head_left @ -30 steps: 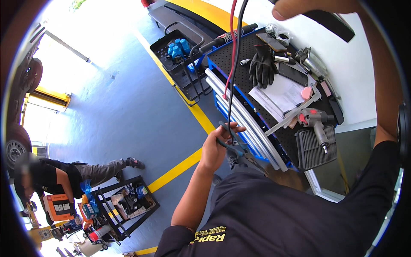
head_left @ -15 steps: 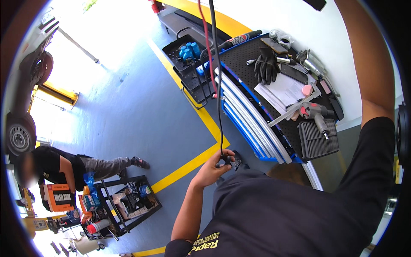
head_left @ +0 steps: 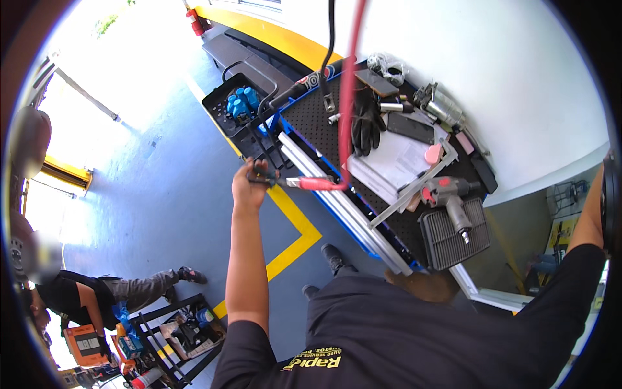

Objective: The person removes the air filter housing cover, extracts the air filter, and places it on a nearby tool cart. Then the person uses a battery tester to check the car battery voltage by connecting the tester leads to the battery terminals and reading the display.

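Observation:
My left hand (head_left: 247, 187) is raised beside the tool cart, fingers curled round a small dark piece (head_left: 264, 176) whose kind I cannot make out. Close to its right, a thick red cable (head_left: 345, 129) hangs down and bends toward the hand, ending in a metal tip (head_left: 293, 183). Whether the tip touches the dark piece I cannot tell. A black cable (head_left: 331, 39) dangles farther off over the cart, with a flat metal lug (head_left: 328, 102) at its end. Only my right forearm (head_left: 588, 211) shows at the right edge; the hand is out of sight.
The tool cart top (head_left: 304, 113) carries black gloves (head_left: 368, 126), a phone (head_left: 411, 128), papers, a caliper, an impact wrench (head_left: 450, 194) and an air filter (head_left: 457, 236). Blue parts (head_left: 243, 102) fill a side tray. At lower left, a person (head_left: 81, 292) holds an orange box behind a black cart (head_left: 188, 343).
My left hand has moved up and left, away from the black cable, which now hangs free. The red cable has come nearer, its end beside my hand. My right arm has dropped toward the right edge.

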### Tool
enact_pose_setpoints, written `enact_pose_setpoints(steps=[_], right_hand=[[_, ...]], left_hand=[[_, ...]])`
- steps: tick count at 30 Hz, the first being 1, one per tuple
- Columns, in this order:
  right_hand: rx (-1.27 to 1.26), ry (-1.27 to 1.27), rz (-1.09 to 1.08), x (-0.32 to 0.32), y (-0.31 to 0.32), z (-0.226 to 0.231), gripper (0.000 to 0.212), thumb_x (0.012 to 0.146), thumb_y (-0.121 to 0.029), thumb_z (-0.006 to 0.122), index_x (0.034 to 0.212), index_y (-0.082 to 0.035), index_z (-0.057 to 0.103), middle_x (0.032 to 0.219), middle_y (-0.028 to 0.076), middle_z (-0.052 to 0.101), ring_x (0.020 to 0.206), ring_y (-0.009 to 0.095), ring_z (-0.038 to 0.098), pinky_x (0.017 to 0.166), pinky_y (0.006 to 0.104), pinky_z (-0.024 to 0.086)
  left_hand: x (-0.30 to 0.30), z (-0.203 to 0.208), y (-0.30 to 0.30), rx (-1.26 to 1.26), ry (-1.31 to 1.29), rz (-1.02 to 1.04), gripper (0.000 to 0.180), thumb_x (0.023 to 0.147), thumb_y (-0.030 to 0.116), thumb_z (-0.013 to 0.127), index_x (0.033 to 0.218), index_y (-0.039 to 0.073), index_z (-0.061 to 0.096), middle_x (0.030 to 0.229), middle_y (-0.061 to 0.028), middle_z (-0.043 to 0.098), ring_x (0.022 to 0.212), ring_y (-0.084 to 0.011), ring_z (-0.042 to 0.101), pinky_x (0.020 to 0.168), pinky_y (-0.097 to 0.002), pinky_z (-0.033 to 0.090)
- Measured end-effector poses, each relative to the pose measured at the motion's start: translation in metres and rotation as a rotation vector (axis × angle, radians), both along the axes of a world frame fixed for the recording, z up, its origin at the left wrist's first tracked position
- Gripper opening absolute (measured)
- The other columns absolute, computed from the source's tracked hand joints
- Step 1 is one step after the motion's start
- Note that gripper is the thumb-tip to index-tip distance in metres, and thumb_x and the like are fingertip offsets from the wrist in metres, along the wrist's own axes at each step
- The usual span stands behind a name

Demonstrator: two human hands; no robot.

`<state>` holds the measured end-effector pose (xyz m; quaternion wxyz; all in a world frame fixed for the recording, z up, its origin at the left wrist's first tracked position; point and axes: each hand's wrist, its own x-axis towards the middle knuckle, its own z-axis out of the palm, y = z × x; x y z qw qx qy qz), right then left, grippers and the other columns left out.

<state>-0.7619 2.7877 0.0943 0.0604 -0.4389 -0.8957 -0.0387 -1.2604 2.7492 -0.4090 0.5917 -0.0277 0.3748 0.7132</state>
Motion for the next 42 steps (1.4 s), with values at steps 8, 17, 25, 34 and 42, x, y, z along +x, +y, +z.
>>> enact_pose_setpoints(steps=[8,17,25,34,42], right_hand=[[-0.119,0.007,-0.227,0.106,0.028,-0.046,0.077,0.073,-0.041,0.077,0.136,-0.001,0.062,0.127,0.018,0.065,0.119,0.029,0.063,0.1,0.0388,0.048],[-0.125,0.068,-0.074,0.072,0.057,-0.061,0.079,0.068,-0.04,0.08,0.136,-0.004,0.062,0.126,0.016,0.064,0.118,0.029,0.062,0.099,0.0393,0.047],[-0.024,0.255,0.567,-0.075,0.014,-0.044,0.082,0.064,-0.038,0.083,0.137,-0.006,0.062,0.125,0.013,0.063,0.117,0.028,0.061,0.098,0.0397,0.047],[-0.135,0.413,1.614,-0.193,-0.262,-0.035,0.086,0.059,-0.036,0.085,0.137,-0.009,0.062,0.123,0.01,0.062,0.117,0.027,0.06,0.097,0.0402,0.047],[-0.191,0.2,2.486,-0.203,-0.564,-0.042,0.088,0.057,-0.038,0.09,0.134,-0.004,0.064,0.114,0.014,0.061,0.104,0.029,0.062,0.087,0.037,0.05]], left_hand=[[0.102,0.009,0.205,0.151,0.088,0.324,0.032,0.098,0.015,0.064,0.125,0.012,0.047,0.113,-0.0128,0.064,0.102,-0.0297,0.065,0.091,-0.0462,0.054],[0.074,0.011,0.163,-0.128,1.003,-0.496,0.046,0.091,0.039,0.078,0.12,0.004,0.073,0.113,-0.0079,0.072,0.103,-0.0257,0.068,0.094,-0.039,0.05],[0.073,0.012,-0.021,-0.223,0.668,-0.412,0.054,0.101,0.042,0.065,0.142,0.007,0.059,0.112,-0.01,0.07,0.108,-0.0217,0.062,0.105,-0.0432,0.045],[0.182,0.144,-0.455,0.131,1.162,0.248,0.078,0.095,0.038,0.074,0.159,0.012,0.039,0.155,-0.0126,0.048,0.148,-0.0301,0.04,0.121,-0.0467,0.032],[0.379,0.158,-0.734,-0.491,1.185,0.334,0.04,0.091,0.033,0.081,0.121,0.008,0.069,0.121,-0.006,0.071,0.119,-0.0227,0.061,0.109,-0.0376,0.042]])
